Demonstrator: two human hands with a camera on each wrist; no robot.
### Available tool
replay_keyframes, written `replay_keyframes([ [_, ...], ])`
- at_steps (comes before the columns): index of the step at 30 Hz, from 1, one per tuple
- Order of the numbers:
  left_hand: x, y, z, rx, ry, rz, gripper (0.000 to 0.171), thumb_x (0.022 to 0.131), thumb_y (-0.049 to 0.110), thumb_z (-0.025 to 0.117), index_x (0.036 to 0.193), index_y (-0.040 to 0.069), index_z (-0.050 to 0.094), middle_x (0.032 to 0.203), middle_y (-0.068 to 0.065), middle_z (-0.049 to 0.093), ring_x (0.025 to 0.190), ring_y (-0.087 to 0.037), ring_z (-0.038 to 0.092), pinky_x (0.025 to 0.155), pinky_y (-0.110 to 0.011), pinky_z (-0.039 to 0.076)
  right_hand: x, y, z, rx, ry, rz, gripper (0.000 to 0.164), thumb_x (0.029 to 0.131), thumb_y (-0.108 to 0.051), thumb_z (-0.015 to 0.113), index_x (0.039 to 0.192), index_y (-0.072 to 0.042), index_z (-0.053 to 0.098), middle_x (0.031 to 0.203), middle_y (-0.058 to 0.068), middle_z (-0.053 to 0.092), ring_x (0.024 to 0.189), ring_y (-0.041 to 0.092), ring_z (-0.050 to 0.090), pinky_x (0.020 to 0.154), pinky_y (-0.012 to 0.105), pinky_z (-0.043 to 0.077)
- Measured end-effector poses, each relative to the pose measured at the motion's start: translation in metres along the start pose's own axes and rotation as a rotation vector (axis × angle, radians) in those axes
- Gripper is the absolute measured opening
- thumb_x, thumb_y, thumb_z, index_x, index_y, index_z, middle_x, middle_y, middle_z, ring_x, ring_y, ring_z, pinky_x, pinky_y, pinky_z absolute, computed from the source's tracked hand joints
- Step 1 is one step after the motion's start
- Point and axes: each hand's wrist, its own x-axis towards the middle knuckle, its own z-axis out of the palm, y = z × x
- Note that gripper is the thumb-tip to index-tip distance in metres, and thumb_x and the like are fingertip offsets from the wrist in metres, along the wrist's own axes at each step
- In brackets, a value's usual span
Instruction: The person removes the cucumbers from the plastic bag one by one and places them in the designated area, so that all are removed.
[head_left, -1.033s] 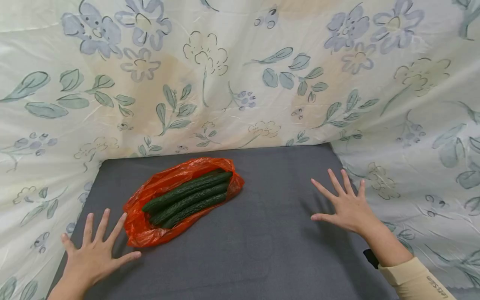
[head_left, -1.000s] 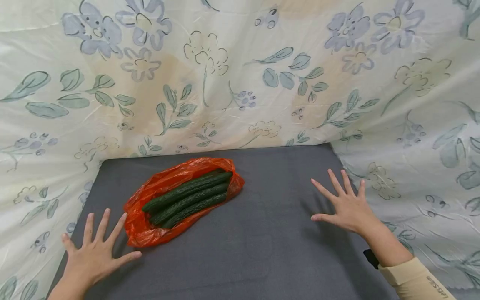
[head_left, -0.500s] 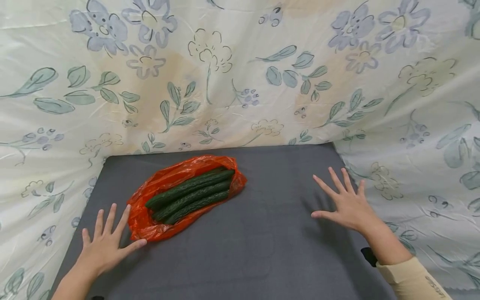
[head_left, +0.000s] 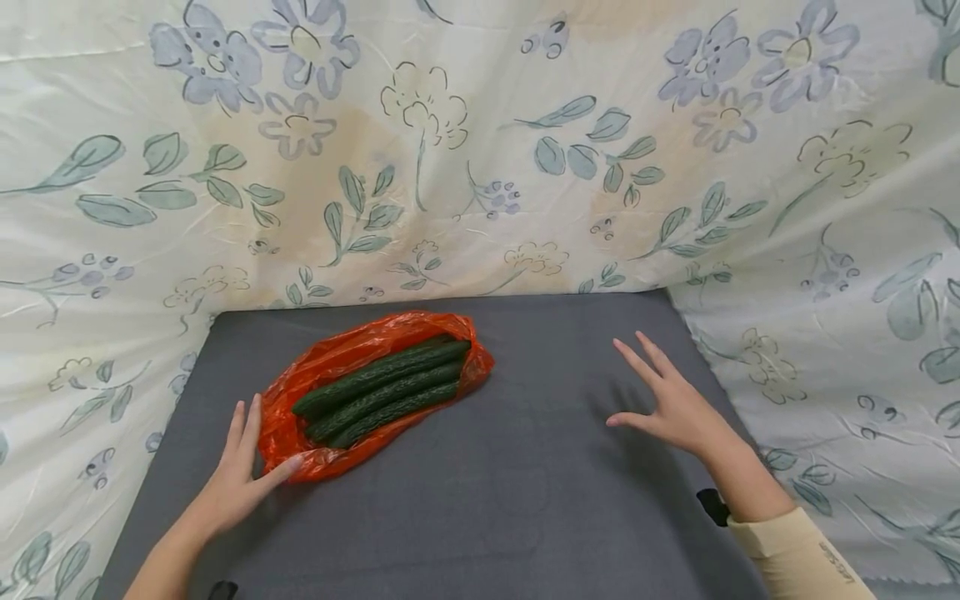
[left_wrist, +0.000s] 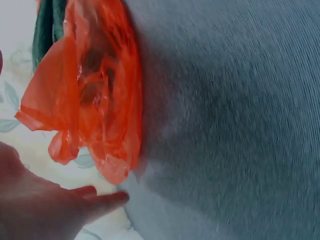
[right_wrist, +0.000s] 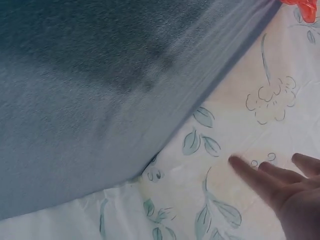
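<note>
An orange plastic bag (head_left: 330,387) lies on a grey table (head_left: 480,500), holding three dark green cucumbers (head_left: 378,387) side by side. My left hand (head_left: 243,471) is flat with straight fingers at the bag's near left end, its thumb touching the plastic. In the left wrist view the orange plastic bag (left_wrist: 95,90) is crumpled just past my left hand (left_wrist: 55,207). My right hand (head_left: 663,400) hovers open over the table's right side, fingers spread, holding nothing. In the right wrist view my right hand (right_wrist: 287,187) shows its fingers against the flowered cloth.
A cream cloth with blue flowers and green leaves (head_left: 480,167) hangs behind and drapes both sides of the table. The cloth (right_wrist: 225,165) meets the grey table edge (right_wrist: 150,100) in the right wrist view. A dark strap (head_left: 712,504) sits by my right sleeve.
My left hand has slid forward and right until it touches the bag's near end. My right hand has shifted slightly left and lifted a little.
</note>
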Motion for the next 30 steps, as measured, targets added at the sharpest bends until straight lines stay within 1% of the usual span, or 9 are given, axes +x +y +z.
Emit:
replay_keyframes([
  [5,0.005,0.000,0.004,-0.054,0.084,0.033,0.102,0.098,0.037,0.064,0.159,0.027,-0.016,0.166,-0.016,-0.022,0.151,-0.052,-0.008,0.098,-0.081,0.027,0.008,-0.006,0.003,0.040,0.035,-0.014,0.118,0.070,-0.055,0.086,0.162,-0.039,0.013,0.170,0.007,0.010,0.143,0.050,0.035,0.093,0.068,0.044],
  [9,0.006,0.003,0.008,-0.075,0.213,0.060,0.096,0.096,0.031,0.069,0.163,0.024,0.001,0.168,-0.023,-0.004,0.147,-0.055,0.018,0.095,-0.072,0.040,0.014,-0.011,0.007,0.063,0.067,-0.024,0.119,0.069,-0.050,0.089,0.162,-0.039,0.014,0.169,0.007,0.018,0.142,0.047,0.038,0.095,0.067,0.044],
  [12,0.006,0.005,0.010,-0.078,0.274,0.052,0.092,0.095,0.029,0.070,0.164,0.026,0.008,0.167,-0.024,0.010,0.138,-0.053,0.035,0.094,-0.069,0.044,0.018,-0.013,0.010,0.077,0.099,-0.054,0.121,0.068,-0.045,0.091,0.163,-0.033,0.016,0.166,0.010,0.024,0.141,0.046,0.038,0.097,0.067,0.042],
  [16,0.007,0.006,0.011,-0.113,0.296,0.027,0.089,0.095,0.029,0.070,0.163,0.031,0.012,0.165,-0.021,0.021,0.132,-0.048,0.042,0.094,-0.065,0.048,0.024,-0.017,0.016,0.095,0.135,-0.086,0.123,0.068,-0.041,0.092,0.163,-0.029,0.016,0.165,0.012,0.028,0.142,0.043,0.038,0.101,0.066,0.041],
  [19,0.008,0.005,0.012,-0.165,0.292,0.020,0.086,0.096,0.027,0.069,0.163,0.032,0.015,0.163,-0.022,0.023,0.129,-0.047,0.042,0.092,-0.034,0.056,0.029,-0.020,0.020,0.127,0.148,-0.101,0.124,0.067,-0.037,0.093,0.163,-0.030,0.015,0.165,0.010,0.027,0.145,0.038,0.036,0.104,0.063,0.041],
  [21,0.009,0.004,0.013,-0.198,0.284,0.020,0.085,0.096,0.025,0.069,0.163,0.033,0.016,0.163,-0.022,0.024,0.128,-0.046,0.042,0.083,-0.013,0.051,0.033,-0.023,0.023,0.150,0.154,-0.111,0.124,0.067,-0.036,0.093,0.163,-0.031,0.015,0.165,0.009,0.027,0.145,0.036,0.037,0.104,0.060,0.043],
  [23,0.009,0.003,0.014,-0.249,0.274,0.029,0.084,0.097,0.022,0.068,0.163,0.031,0.017,0.162,-0.023,0.024,0.128,-0.048,0.042,0.076,-0.002,0.042,0.037,-0.026,0.026,0.172,0.153,-0.126,0.123,0.068,-0.035,0.093,0.163,-0.030,0.015,0.166,0.008,0.027,0.144,0.035,0.038,0.101,0.058,0.047],
  [29,0.011,0.005,0.016,-0.293,0.292,0.053,0.081,0.096,0.015,0.069,0.162,0.022,0.023,0.159,-0.024,0.030,0.130,-0.049,0.042,0.077,-0.002,0.044,0.047,-0.035,0.034,0.210,0.137,-0.140,0.120,0.069,-0.034,0.092,0.163,-0.028,0.017,0.166,0.010,0.026,0.144,0.034,0.038,0.097,0.055,0.052],
  [30,0.011,0.005,0.016,-0.293,0.299,0.060,0.080,0.096,0.013,0.069,0.162,0.020,0.025,0.158,-0.024,0.032,0.132,-0.040,0.045,0.078,-0.002,0.044,0.048,-0.036,0.035,0.215,0.132,-0.137,0.120,0.069,-0.034,0.092,0.163,-0.028,0.018,0.166,0.010,0.026,0.144,0.034,0.038,0.097,0.055,0.051],
])
